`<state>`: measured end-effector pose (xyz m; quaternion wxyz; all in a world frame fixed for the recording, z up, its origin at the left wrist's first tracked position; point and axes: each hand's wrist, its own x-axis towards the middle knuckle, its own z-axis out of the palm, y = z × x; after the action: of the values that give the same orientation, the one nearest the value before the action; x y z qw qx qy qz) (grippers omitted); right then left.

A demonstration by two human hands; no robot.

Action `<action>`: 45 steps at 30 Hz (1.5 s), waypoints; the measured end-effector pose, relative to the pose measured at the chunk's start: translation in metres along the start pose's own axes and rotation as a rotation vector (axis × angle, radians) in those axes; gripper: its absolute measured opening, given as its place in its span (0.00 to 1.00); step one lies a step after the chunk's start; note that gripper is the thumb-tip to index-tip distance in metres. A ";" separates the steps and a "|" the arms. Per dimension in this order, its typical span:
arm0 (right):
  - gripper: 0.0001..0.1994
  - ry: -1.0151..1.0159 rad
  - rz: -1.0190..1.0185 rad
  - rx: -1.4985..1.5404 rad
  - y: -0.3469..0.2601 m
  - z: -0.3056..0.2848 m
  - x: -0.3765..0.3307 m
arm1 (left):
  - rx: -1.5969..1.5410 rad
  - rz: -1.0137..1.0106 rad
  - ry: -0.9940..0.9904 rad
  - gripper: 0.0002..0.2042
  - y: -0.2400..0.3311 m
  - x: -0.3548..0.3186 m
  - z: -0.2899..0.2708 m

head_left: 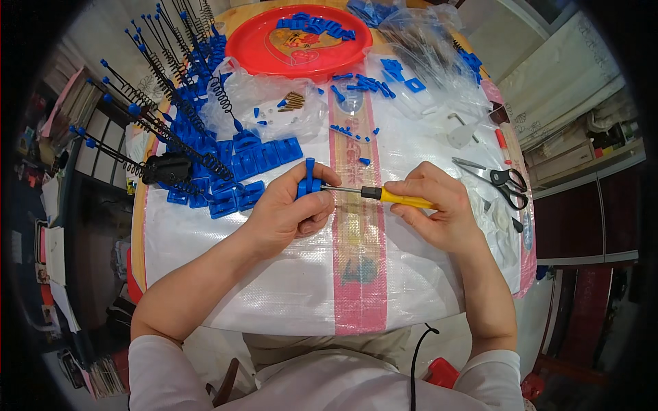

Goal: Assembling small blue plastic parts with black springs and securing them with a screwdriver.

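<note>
In my left hand (291, 205) is a small blue plastic part (310, 182) with an upright tab, pinched between thumb and fingers. My right hand (435, 202) grips a screwdriver (410, 199) with a yellow handle and a black collar. Its thin metal shaft points left and reaches the blue part; the tip itself is hidden by the part and my fingers. Just left of my left hand stand several blue plastic bases (250, 161), many carrying black springs on rods with blue ends. A small blue piece (364, 162) lies on the sheet beyond the screwdriver.
A red tray (240, 51) holding blue parts stands at the back. Brass-coloured pins (293, 101) lie on a clear plastic bag (240, 103). Loose blue pieces (370, 85) are scattered past my hands. Black-handled scissors (507, 179) and a hex key (460, 123) lie at right.
</note>
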<state>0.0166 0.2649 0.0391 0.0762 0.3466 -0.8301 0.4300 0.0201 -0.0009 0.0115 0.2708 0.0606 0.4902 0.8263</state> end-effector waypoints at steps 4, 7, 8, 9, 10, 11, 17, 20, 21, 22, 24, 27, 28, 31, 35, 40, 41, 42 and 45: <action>0.14 -0.033 0.019 -0.031 -0.004 -0.003 0.002 | 0.013 0.009 -0.011 0.08 -0.002 0.000 -0.001; 0.13 -0.054 0.069 -0.009 -0.004 -0.003 0.001 | 0.016 0.014 -0.030 0.06 -0.003 0.001 -0.003; 0.12 -0.054 0.080 -0.001 -0.003 -0.002 0.000 | 0.011 0.013 -0.033 0.06 -0.004 0.001 -0.003; 0.12 -0.054 0.091 0.007 -0.003 -0.002 0.000 | 0.006 0.013 -0.035 0.05 -0.004 0.002 -0.003; 0.11 -0.048 0.091 0.013 -0.002 -0.001 -0.001 | 0.001 0.012 -0.038 0.05 -0.004 0.002 -0.003; 0.11 -0.043 0.090 0.022 0.000 0.000 -0.001 | 0.002 0.010 -0.039 0.05 -0.004 0.002 -0.003; 0.09 -0.056 0.276 0.173 -0.007 0.001 -0.001 | 0.024 0.015 -0.056 0.06 -0.006 0.001 -0.004; 0.10 -0.090 0.391 0.244 -0.008 0.001 0.000 | 0.028 0.013 -0.046 0.05 -0.006 0.001 -0.005; 0.10 -0.095 0.416 0.256 -0.008 0.000 0.000 | 0.036 0.009 -0.044 0.05 -0.005 0.001 -0.005; 0.10 -0.094 0.421 0.255 -0.008 0.000 -0.001 | 0.043 0.004 -0.042 0.05 -0.004 0.001 -0.004; 0.10 -0.095 0.426 0.256 -0.007 0.001 -0.001 | 0.036 0.009 -0.038 0.05 -0.004 0.001 -0.003; 0.10 -0.097 0.441 0.287 -0.004 0.002 -0.002 | 0.061 0.024 -0.049 0.07 -0.005 0.001 -0.004; 0.10 -0.099 0.415 0.266 -0.004 0.002 -0.002 | 0.075 0.031 -0.055 0.08 -0.006 0.001 -0.004; 0.10 -0.092 0.356 0.198 -0.005 0.003 -0.001 | 0.127 0.059 -0.026 0.11 -0.003 -0.001 0.000; 0.10 -0.058 0.317 0.120 -0.004 0.002 -0.001 | 0.169 0.112 -0.027 0.13 -0.001 -0.004 0.007; 0.09 -0.010 0.160 -0.005 -0.002 0.003 -0.001 | 0.137 0.000 -0.043 0.10 0.002 -0.001 0.004; 0.09 -0.007 0.136 -0.027 -0.002 0.003 -0.001 | 0.119 0.009 -0.054 0.08 0.000 -0.001 0.002; 0.09 -0.004 0.111 -0.049 -0.002 0.004 -0.001 | 0.102 0.018 -0.066 0.07 -0.003 0.000 -0.001; 0.08 -0.015 0.113 -0.067 -0.006 0.005 0.000 | 0.085 0.023 -0.080 0.05 -0.004 0.000 -0.005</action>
<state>0.0218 0.2589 0.0401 0.0569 0.2996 -0.8629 0.4031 0.0199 -0.0034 0.0061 0.2777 0.1104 0.5129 0.8048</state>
